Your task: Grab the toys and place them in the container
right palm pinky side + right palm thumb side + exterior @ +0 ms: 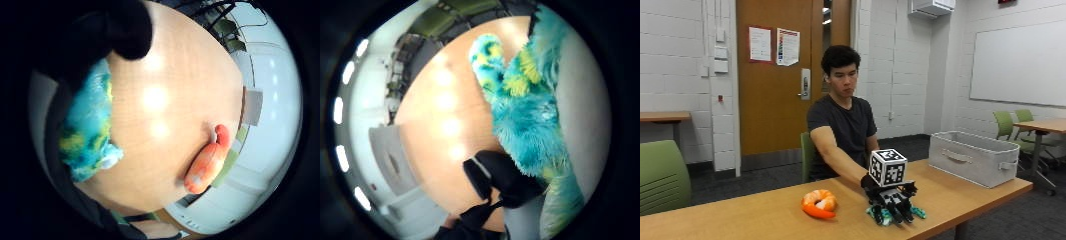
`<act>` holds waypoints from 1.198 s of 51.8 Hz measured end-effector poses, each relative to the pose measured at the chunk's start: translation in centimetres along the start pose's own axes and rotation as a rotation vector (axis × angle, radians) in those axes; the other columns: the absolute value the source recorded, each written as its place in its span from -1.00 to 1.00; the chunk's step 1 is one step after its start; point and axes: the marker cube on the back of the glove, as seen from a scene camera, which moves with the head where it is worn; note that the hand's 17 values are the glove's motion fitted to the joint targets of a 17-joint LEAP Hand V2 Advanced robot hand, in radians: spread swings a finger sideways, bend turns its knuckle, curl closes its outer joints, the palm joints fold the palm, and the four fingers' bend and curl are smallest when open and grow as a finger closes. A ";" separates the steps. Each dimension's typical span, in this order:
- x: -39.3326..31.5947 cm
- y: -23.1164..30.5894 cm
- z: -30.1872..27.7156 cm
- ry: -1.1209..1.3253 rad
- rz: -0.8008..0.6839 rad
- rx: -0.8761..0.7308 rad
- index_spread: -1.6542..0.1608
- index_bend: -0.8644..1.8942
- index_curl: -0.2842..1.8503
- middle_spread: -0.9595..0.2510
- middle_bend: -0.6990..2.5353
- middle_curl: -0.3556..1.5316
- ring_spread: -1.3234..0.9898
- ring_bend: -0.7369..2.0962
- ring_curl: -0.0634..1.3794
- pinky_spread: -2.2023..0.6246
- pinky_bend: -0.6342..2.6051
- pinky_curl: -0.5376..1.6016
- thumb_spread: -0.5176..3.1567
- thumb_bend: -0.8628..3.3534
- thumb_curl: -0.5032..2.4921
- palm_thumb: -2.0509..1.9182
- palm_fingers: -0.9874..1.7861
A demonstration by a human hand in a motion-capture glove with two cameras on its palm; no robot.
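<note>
A fluffy teal and yellow plush toy (918,212) lies on the wooden table (740,220) near its front edge. My gloved right hand (893,201) lies on top of it, fingers curled down over its front, so most of the toy is hidden in the outside view. In the palm views the plush toy (530,120) (90,130) lies close against the palm, with a black thumb (500,175) beside it. An orange and white shrimp toy (818,204) (207,165) lies on the table to the left of my hand. A grey fabric container (973,157) stands at the table's right end.
Bare tabletop lies between my hand and the container. A green chair (660,175) stands at the left, and more green chairs and another table (1039,125) stand behind the container at the right. The person's other hand is out of sight.
</note>
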 end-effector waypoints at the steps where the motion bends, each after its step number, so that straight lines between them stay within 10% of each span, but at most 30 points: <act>1: 0.1 0.1 0.0 -0.001 0.003 0.000 0.39 -0.05 -0.30 0.23 -0.50 -0.24 -0.11 -0.38 -0.65 0.56 -0.12 -0.19 -0.22 -0.62 -0.55 0.00 -0.28; 10: 0.7 0.5 -1.2 0.007 0.044 0.032 0.38 0.17 -0.19 0.19 -0.48 -0.31 -0.16 -0.22 -0.57 0.50 -0.10 -0.19 -0.13 -0.59 -0.53 0.06 -0.03; 23: 0.4 2.3 -4.4 0.022 0.103 0.059 0.38 -0.08 -0.14 -0.03 -0.32 -0.21 -0.28 0.15 -0.32 0.27 -0.04 -0.16 -0.04 -0.44 -0.42 0.33 0.44; 62: -24.6 14.1 -33.0 -0.075 -0.198 0.370 0.22 -0.28 0.21 -0.17 -0.13 0.05 -0.28 0.24 -0.20 0.23 -0.04 -0.15 -0.32 -0.46 -0.16 0.40 0.43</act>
